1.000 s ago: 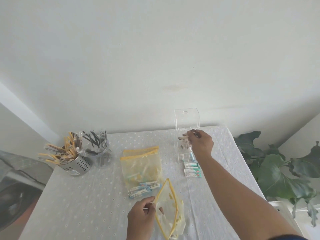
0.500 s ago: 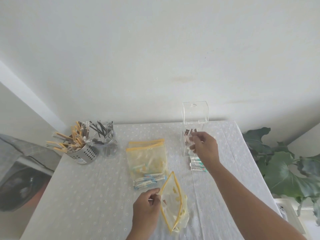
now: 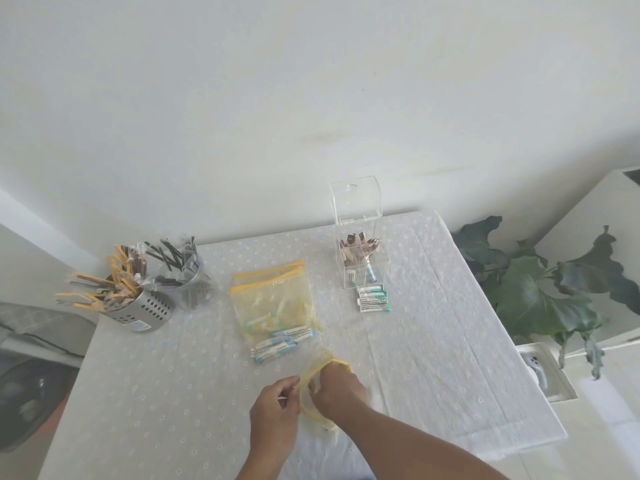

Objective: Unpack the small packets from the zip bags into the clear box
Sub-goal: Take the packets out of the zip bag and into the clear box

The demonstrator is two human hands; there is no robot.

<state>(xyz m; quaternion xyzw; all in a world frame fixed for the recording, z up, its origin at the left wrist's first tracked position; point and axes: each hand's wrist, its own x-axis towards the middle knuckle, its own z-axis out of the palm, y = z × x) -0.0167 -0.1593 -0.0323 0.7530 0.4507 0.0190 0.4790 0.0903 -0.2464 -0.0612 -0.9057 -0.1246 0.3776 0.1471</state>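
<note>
Open zip bag (image 3: 320,367): clear plastic with a yellow zip edge, crumpled, at the near middle of the table (image 3: 138,393), its mouth pulled apart between both hands.
Left hand (image 3: 275,415): thumb and fingers pinch the bag's left rim and hold it up.
Right hand (image 3: 337,386): fingers are pushed down into the bag's mouth; they are hidden inside, so I cannot tell whether they hold a packet.
Clear box (image 3: 360,244): tall see-through case toward the far right of the table, lid tipped up at the back; brown-and-pink packets stand in its upper part, a couple of small white and blue ones lie at the bottom.
Green packets (image 3: 373,299): a short row of white-and-green sachets on the cloth just in front of the box.
Other zip bags (image 3: 273,299): two yellow-edged bags stacked flat in the middle, packets dimly visible inside.
Blue packets (image 3: 282,342): white-and-blue sachets lying at the near edge of those bags.
Metal holder (image 3: 136,308): perforated cup at the left, full of yellow and brown sticks.
Clear cup (image 3: 187,282): just beside it, holding dark sticks.
Plant (image 3: 540,285): big green leaves beyond the table's right edge.
</note>
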